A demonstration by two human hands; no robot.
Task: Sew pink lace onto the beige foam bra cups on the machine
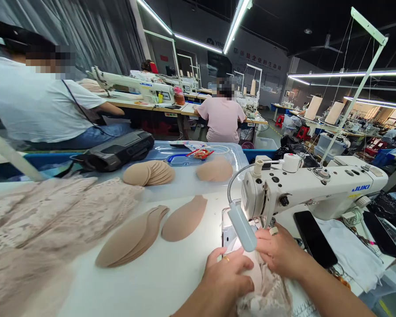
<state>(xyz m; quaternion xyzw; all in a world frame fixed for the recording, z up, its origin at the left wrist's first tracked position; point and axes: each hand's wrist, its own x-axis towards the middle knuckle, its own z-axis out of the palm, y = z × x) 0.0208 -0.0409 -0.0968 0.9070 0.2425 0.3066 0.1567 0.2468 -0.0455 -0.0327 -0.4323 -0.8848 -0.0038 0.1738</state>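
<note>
A white sewing machine (284,185) stands on the right of the table, with a pale lamp head (242,229) on a bendable neck partly covering its needle area. Beneath it lies a beige lace garment (267,297) with a smooth cup piece. My left hand (226,277), with a ring on one finger, curls its fingers over the garment's left side and grips it. Close to the presser foot, my right hand (280,251) pinches the garment from the right. The needle and the fabric under the fingers are hidden.
Beige cup pads (132,237) lie to the left, a single pad (185,220) beside them. More pads (148,172) are stacked behind. Lace fabric (36,220) covers the left side. A phone (315,237) and white cloth (351,251) lie right. Two co-workers sit beyond.
</note>
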